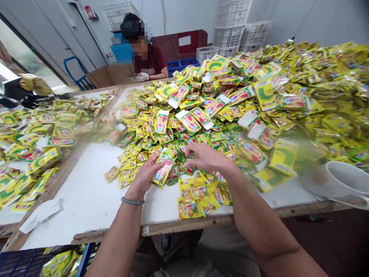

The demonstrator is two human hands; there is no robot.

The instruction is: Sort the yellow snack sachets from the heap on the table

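— Yellow sachet heap (259, 96) spans twelve to three o'clock of our table (86, 192), mostly loose.
— Noted. Our left hand (145, 175) clasps a small sachet stack (163, 169) at six o'clock; our right hand (206, 157) hovers, fingers loose, empty.

White crates (230, 23) stand stacked against a pale wall (317, 19) at one o'clock; daylight enters a doorway (25, 57) at ten o'clock.

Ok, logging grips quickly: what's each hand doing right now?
Left hand: closed on a small stack of yellow-green foil sachets.
Right hand: open, fingers spread over the loose sachet pile, holding nothing.
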